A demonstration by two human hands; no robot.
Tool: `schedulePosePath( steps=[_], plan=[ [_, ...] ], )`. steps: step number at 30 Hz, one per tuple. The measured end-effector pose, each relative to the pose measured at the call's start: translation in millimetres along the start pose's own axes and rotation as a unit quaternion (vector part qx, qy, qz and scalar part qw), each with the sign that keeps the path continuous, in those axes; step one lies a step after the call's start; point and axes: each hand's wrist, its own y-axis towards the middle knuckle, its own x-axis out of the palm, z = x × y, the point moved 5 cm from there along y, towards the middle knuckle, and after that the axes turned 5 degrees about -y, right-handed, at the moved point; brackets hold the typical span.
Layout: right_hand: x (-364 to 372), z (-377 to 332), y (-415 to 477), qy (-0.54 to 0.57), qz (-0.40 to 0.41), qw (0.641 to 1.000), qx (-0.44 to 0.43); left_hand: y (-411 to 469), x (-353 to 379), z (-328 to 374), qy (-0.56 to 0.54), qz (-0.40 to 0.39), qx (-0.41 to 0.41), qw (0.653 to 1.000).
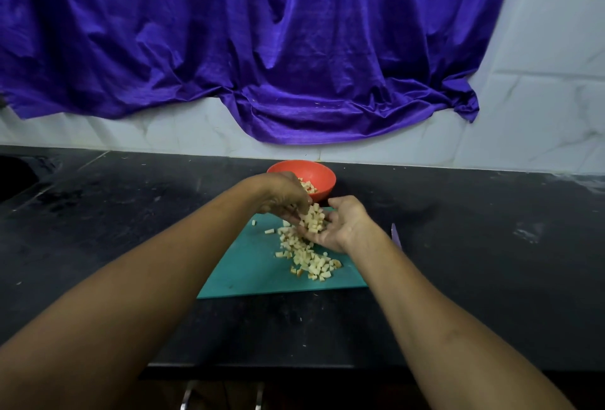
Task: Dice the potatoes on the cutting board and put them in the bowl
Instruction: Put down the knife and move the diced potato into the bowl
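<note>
Pale diced potato pieces [307, 260] lie scattered on a teal cutting board [245, 265]. Just behind the board stands an orange bowl [319, 175] with a few dice inside. My right hand [340, 226] is turned palm up over the board's far end, cupping a heap of dice [314, 218]. My left hand [283, 195] hovers over that heap with curled fingers, touching the dice from the left; it partly hides the bowl's near left rim.
A purple knife blade [396, 236] pokes out behind my right forearm, right of the board. The black counter [491, 229] runs to a white tiled wall with a purple cloth [262, 49] draped down. A dark sink opening [16, 177] sits far left.
</note>
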Motion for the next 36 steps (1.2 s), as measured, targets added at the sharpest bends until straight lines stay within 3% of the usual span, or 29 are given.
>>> schedulePosePath(
  steps=[6,19,36],
  plan=[
    [12,13,-14,0.125,-0.004,0.992,0.006,-15,6,15,0.003,0.002,0.027,1.0],
    [22,20,-5,0.257,-0.032,0.966,-0.017,-28,1,26,-0.008,-0.022,0.088,0.996],
    [12,26,-10,0.239,-0.006,0.971,-0.019,-32,-23,-42,-0.135,0.057,0.117,0.982]
  ],
)
